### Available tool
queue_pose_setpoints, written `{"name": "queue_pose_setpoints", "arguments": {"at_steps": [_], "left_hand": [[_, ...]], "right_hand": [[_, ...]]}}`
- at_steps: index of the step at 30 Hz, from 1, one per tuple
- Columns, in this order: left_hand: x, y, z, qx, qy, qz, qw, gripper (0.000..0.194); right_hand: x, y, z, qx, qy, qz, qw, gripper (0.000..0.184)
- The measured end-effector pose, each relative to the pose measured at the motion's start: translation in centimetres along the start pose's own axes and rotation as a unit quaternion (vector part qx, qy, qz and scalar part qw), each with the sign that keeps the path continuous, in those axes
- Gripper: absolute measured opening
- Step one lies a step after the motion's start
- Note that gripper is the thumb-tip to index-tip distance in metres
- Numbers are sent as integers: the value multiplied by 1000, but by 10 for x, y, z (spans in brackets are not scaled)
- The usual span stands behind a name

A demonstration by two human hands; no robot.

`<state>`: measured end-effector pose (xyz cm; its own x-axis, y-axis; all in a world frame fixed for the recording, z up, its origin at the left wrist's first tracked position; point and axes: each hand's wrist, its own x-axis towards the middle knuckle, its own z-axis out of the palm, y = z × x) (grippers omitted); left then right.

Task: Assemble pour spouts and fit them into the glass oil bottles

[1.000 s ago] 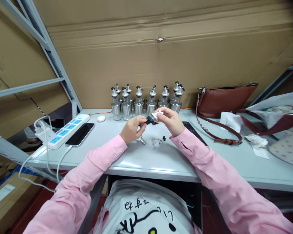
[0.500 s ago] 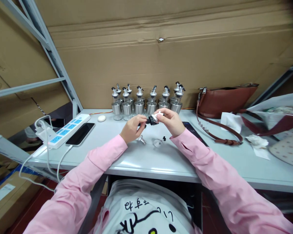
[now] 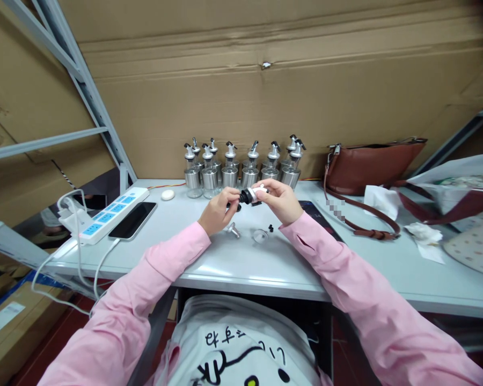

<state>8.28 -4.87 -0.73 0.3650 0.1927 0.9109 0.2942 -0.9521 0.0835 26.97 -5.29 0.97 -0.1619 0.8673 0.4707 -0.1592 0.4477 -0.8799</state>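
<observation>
Between my two hands, above the table, is a silver-and-black pourer spout (image 3: 249,195) held sideways. My left hand (image 3: 220,210) pinches its black ribbed stopper end. The silver spout end is in the fingers of my right hand (image 3: 280,200), which partly hide it. Below my hands on the table lie a silver spout piece (image 3: 233,230), a round clear-and-silver part (image 3: 260,236) and a small black piece (image 3: 271,228). Beyond them stand several glass-and-steel oil bottles (image 3: 229,172) with pourer spouts fitted on top.
At left on the table (image 3: 225,268) are a white power strip (image 3: 112,214), a black-screened phone (image 3: 132,221) and a round white object (image 3: 168,195). At right lie a dark phone (image 3: 320,219), a brown handbag (image 3: 370,166) and crumpled tissue (image 3: 424,234). Cardboard (image 3: 273,102) stands behind.
The pourer spout has turned slightly between my fingers, and its silver collar now shows more. My hands stay in nearly the same place.
</observation>
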Motion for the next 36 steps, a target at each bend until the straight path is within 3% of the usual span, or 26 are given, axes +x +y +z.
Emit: {"name": "queue_pose_setpoints", "arguments": {"at_steps": [14, 21, 24, 28, 36], "left_hand": [[-3, 1, 7, -110, 25, -132, 985, 13], [-1, 6, 13, -243, 27, -291, 925, 22], [0, 7, 14, -270, 25, -328, 905, 20], [0, 9, 11, -281, 21, -327, 902, 18], [-3, 11, 9, -209, -14, -273, 939, 20]], "right_hand": [[-2, -5, 5, 51, 14, 15, 998, 26], [-1, -2, 2, 64, 14, 19, 998, 25], [0, 0, 1, 60, 20, 21, 998, 25], [-1, 0, 0, 47, 17, 19, 999, 23], [-1, 1, 0, 13, 12, 27, 999, 23]]}}
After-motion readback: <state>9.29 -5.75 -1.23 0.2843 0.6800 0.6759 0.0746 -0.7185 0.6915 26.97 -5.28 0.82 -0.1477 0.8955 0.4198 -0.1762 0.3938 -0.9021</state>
